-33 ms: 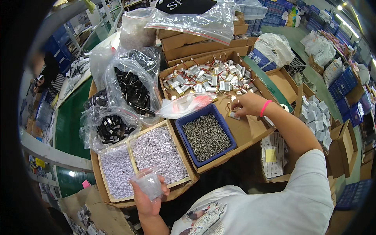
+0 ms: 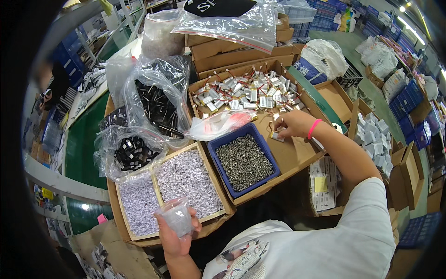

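Observation:
In front of my body, my left hand [image 2: 172,242] is closed round a small clear plastic bag [image 2: 177,219]. It hovers over the front edge of a wooden tray [image 2: 226,204], whose two compartments hold many tiny white pieces. Farther right, my right hand [image 2: 297,123] reaches into a cardboard box [image 2: 290,156], its fingertips pinching a small silver battery [image 2: 277,136] against the bare cardboard. Behind that hand lies a heap of similar silver batteries [image 2: 253,95] with red wires. Between the hands stands a blue bin [image 2: 211,151] full of small metal screws [image 2: 246,162].
Open plastic bags hold black rods [image 2: 158,109] and small black parts [image 2: 134,153] at the left. A flat plastic bag [image 2: 220,124] with red print lies behind the bin. At the right stands a carton of white boxes [image 2: 374,139]. A green surface [image 2: 83,162] runs along the left.

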The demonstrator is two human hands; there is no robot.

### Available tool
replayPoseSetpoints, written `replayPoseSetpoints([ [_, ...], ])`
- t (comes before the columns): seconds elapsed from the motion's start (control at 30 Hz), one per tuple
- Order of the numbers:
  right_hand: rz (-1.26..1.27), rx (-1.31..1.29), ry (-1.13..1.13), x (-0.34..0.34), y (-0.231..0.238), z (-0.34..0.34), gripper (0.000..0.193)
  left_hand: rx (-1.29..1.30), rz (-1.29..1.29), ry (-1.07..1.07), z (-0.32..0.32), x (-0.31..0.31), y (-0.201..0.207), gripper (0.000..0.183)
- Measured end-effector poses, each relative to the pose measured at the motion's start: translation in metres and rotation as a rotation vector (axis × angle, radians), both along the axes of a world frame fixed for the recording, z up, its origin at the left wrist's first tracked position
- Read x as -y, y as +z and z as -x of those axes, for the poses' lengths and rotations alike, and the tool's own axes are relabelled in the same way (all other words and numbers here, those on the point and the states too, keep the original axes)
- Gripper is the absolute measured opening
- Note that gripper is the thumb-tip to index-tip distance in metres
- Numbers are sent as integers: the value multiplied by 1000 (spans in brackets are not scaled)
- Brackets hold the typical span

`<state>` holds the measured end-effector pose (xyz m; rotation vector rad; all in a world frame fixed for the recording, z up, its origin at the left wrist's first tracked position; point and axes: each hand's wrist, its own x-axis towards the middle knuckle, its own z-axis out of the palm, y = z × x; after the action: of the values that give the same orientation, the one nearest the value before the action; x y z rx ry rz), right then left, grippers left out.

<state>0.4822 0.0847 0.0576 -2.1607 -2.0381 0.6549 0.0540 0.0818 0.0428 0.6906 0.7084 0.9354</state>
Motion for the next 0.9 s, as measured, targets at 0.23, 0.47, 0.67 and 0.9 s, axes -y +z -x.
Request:
replayPoseSetpoints([
  [0.23,140,-37,-219,-14,1,1,43,38,4,-50,7,1,-3,67],
  [0.47,47,-59,-143,-13,-13,10,34,132,9,-66,26,5,-5,68],
  [0.67,-353,-380,-304,2,-3,29,28,156,-141,-33,41,1,4,69],
  [0.9,-607,-845,-70,-1,81,126,55,66,-244,-44,32,-1,11,66],
])
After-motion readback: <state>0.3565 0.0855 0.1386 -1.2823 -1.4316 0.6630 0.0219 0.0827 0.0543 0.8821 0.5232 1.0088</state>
